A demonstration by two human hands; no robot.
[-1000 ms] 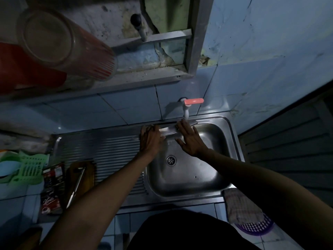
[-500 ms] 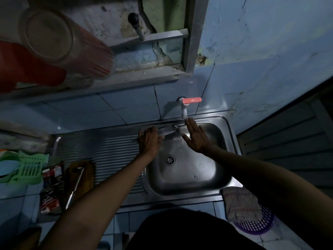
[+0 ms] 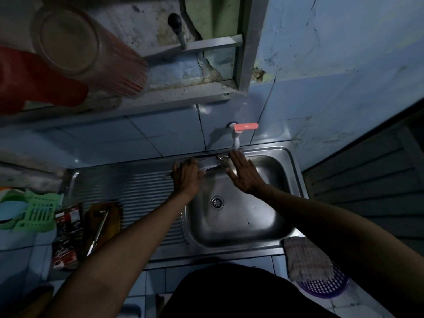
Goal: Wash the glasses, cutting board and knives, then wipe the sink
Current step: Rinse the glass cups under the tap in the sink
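The knife (image 3: 207,164) lay level under the tap (image 3: 237,136), at the sink's (image 3: 291,203) far rim, likely for rinsing. The left hand (image 3: 185,177) held its handle, grip closed round it; the right hand (image 3: 244,174), fingers straight, rubbed the blade. A second knife (image 3: 97,235) waited on the board (image 3: 91,226), near left on the desk (image 3: 128,189).

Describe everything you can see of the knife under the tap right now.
The knife is a long, shiny metal blade held roughly level across the sink's back edge, below the tap. The left hand grips its handle end; the right hand's flat fingers touch the blade's other end. A pointed end shows beyond the left hand.
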